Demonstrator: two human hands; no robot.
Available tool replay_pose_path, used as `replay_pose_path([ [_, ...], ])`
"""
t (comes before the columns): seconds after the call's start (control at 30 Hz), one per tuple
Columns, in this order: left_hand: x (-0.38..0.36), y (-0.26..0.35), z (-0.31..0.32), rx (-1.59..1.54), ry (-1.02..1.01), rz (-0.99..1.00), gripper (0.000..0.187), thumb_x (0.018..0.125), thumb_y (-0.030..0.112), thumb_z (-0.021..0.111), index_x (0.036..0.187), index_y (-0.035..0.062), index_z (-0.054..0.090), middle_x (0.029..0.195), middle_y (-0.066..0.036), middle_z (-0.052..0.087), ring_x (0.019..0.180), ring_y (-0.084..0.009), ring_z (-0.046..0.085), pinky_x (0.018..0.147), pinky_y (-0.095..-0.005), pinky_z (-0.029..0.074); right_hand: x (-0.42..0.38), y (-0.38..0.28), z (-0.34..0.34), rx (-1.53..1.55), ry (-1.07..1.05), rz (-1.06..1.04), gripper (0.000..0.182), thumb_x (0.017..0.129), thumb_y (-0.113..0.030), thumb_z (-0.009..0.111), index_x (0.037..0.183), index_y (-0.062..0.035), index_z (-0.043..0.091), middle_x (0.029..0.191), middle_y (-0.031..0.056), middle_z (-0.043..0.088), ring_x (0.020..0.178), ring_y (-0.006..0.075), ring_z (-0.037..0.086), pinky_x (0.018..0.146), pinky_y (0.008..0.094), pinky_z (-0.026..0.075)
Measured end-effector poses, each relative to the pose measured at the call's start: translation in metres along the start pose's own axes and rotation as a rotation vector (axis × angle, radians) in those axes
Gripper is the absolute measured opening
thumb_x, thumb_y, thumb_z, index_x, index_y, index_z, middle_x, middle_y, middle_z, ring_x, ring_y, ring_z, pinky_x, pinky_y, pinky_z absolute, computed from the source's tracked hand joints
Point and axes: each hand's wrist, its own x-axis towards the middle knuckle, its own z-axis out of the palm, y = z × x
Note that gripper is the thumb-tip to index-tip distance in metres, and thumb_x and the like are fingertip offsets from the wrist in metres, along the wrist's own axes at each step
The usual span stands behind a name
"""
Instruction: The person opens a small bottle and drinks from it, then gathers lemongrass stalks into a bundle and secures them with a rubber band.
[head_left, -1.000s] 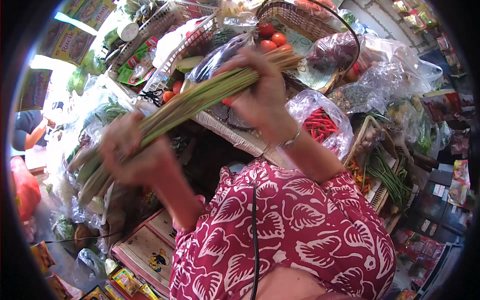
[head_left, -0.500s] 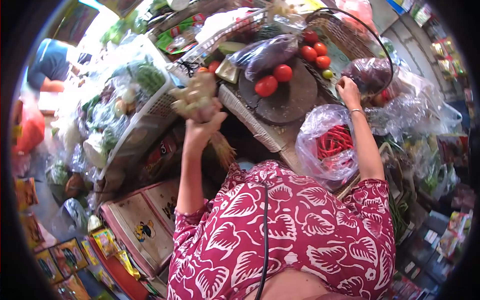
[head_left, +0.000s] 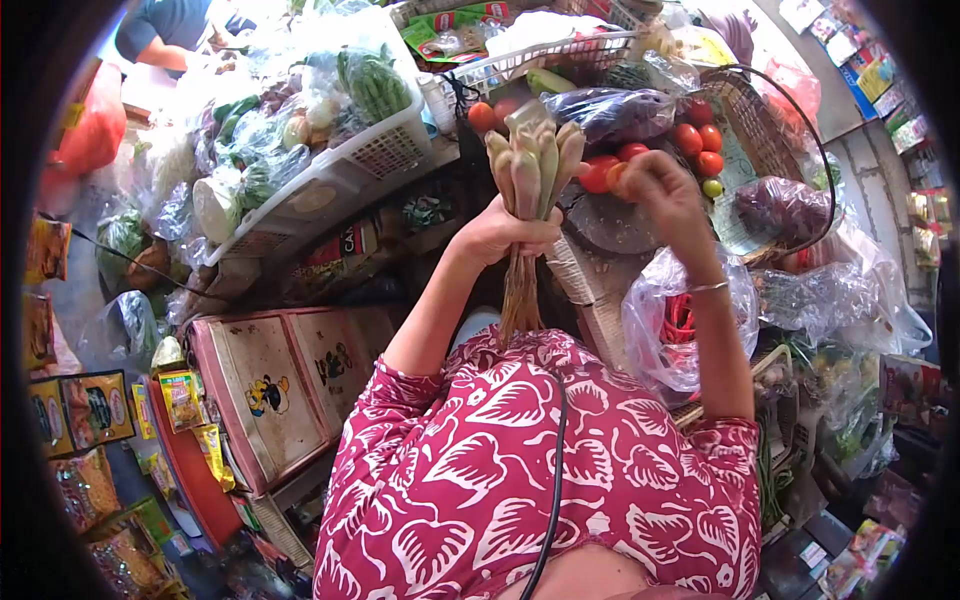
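My left hand (head_left: pixel 505 232) is wrapped round the stems of a bunch of pale pink-green buds (head_left: pixel 537 165). The buds point up, and thin brown stems hang below the fist. Raised to the right of the bunch is my right hand (head_left: pixel 665 200), slightly blurred, its fingers curled in; what they hold, if anything, is hidden. Behind it, red tomatoes (head_left: pixel 600 172) rest by a round dark wooden block (head_left: pixel 612 228), partly covered by the hand. Below the right wrist, red chillies (head_left: pixel 678 318) sit in an open clear plastic bag (head_left: pixel 645 345).
Wrapped eggplants (head_left: pixel 615 115) lie behind the tomatoes. A handled wicker basket (head_left: pixel 770 115) stands at the back right. White plastic crates (head_left: pixel 345 165) of bagged vegetables fill the left. A worn pink-edged box (head_left: pixel 290 390) is at lower left. Another person's arm (head_left: pixel 165 55) shows at upper left.
My left hand has brought the bunch to the right and nearer my middle, upright now. My right hand has left the wicker basket's edge and moved left towards the bunch. The view has shifted.
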Motion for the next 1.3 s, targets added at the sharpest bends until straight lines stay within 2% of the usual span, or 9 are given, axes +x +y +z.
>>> replay_pose_path([
  [0.17, -0.010, 0.015, -0.016, -0.166, -0.060, 0.075, 0.075, 0.070, 0.015, 0.067, 0.134, 0.0037, 0.029, 0.051, 0.003, 0.039, 0.037, -0.0054, 0.034, 0.040, -0.0203, 0.027, 0.007, -0.019, 0.083, -0.024, 0.131, -0.122, 0.007, 0.088, -0.006, 0.057, 0.089, 0.0007, 0.056, 0.082, 0.0047, 0.061, 0.076, 0.0057, 0.055, 0.068, 0.0221, 0.045],
  [0.43, -0.058, 0.035, -0.045, -0.254, -0.210, 0.065, 0.045, 0.069, 0.016, 0.069, 0.101, 0.0085, 0.038, 0.050, 0.004, 0.037, 0.038, -0.0045, 0.035, 0.040, -0.0207, 0.022, 0.028, -0.021, 0.133, -0.413, 0.036, -0.177, 0.014, 0.085, -0.008, 0.056, 0.094, 0.0018, 0.060, 0.085, 0.0047, 0.062, 0.084, 0.0196, 0.061, 0.076, 0.0303, 0.047],
  [0.57, -0.089, 0.057, -0.069, -0.118, 0.046, 0.014, 0.034, 0.071, 0.005, 0.065, 0.090, 0.0108, 0.037, 0.050, 0.004, 0.037, 0.039, -0.0051, 0.037, 0.040, -0.0200, 0.024, 0.034, -0.022, 0.143, 1.524, -0.242, 0.241, 0.024, 0.086, -0.004, 0.047, 0.107, 0.0051, 0.055, 0.083, 0.0090, 0.053, 0.080, 0.0192, 0.054, 0.096, 0.0462, 0.044],
  [0.77, -0.110, 0.059, -0.081, -0.068, 0.185, 0.031, 0.033, 0.070, 0.002, 0.063, 0.097, 0.0054, 0.044, 0.059, 0.001, 0.043, 0.042, -0.0063, 0.038, 0.039, -0.0209, 0.028, 0.057, -0.006, 0.176, 1.546, -0.467, -0.009, 0.052, 0.092, -0.016, 0.051, 0.136, 0.0014, 0.030, 0.130, 0.0193, 0.046, 0.082, 0.0151, 0.056, 0.085, 0.0344, 0.053],
  [0.87, -0.120, 0.065, -0.086, 0.171, 0.331, -0.060, 0.037, 0.067, 0.004, 0.063, 0.102, 0.0018, 0.049, 0.061, 0.001, 0.046, 0.044, -0.0069, 0.039, 0.042, -0.0209, 0.032, 0.074, -0.029, 0.180, 0.455, -0.213, -0.144, 0.084, 0.072, -0.034, 0.075, 0.137, -0.0008, 0.032, 0.136, 0.0130, 0.041, 0.121, 0.0220, 0.046, 0.097, 0.0344, 0.040],
  [1.03, -0.124, 0.071, -0.088, 0.576, 0.181, -0.212, 0.052, 0.065, 0.011, 0.061, 0.116, 0.0046, 0.052, 0.069, -0.001, 0.050, 0.058, -0.0074, 0.045, 0.049, -0.0246, 0.037, 0.097, -0.064, 0.206, -0.518, -0.654, -0.347, 0.084, 0.061, -0.026, 0.078, 0.133, -0.0028, 0.041, 0.134, 0.0112, 0.045, 0.122, 0.0201, 0.044, 0.106, 0.0398, 0.028],
  [1.1, -0.119, 0.052, -0.104, 0.799, 0.035, 0.100, 0.052, 0.068, 0.013, 0.062, 0.119, 0.0037, 0.053, 0.077, -0.003, 0.056, 0.069, -0.0086, 0.050, 0.063, -0.0268, 0.043, 0.087, -0.078, 0.233, -0.864, -0.637, -0.536, 0.075, 0.061, -0.022, 0.078, 0.128, -0.0068, 0.048, 0.124, 0.0088, 0.055, 0.114, 0.0184, 0.052, 0.103, 0.0433, 0.031],
  [1.2, -0.123, 0.045, -0.120, 0.538, 0.369, 0.236, 0.031, 0.073, 0.013, 0.065, 0.102, 0.0036, 0.058, 0.082, -0.003, 0.061, 0.072, -0.0103, 0.055, 0.069, -0.0263, 0.046, 0.072, -0.068, 0.247, -0.411, -0.729, -0.589, 0.062, 0.069, -0.028, 0.074, 0.123, -0.0040, 0.052, 0.116, 0.0108, 0.060, 0.110, 0.0202, 0.055, 0.098, 0.0409, 0.037],
  [1.3, -0.140, 0.080, -0.113, 0.063, 0.666, 0.267, 0.015, 0.070, 0.001, 0.062, 0.076, 0.0060, 0.050, 0.056, 0.002, 0.045, 0.045, -0.0077, 0.044, 0.042, -0.0240, 0.037, 0.072, -0.047, 0.260, 0.885, -0.117, -0.063, 0.063, 0.082, -0.028, 0.064, 0.132, 0.0016, 0.040, 0.133, 0.0176, 0.045, 0.120, 0.0239, 0.048, 0.096, 0.0335, 0.039],
])
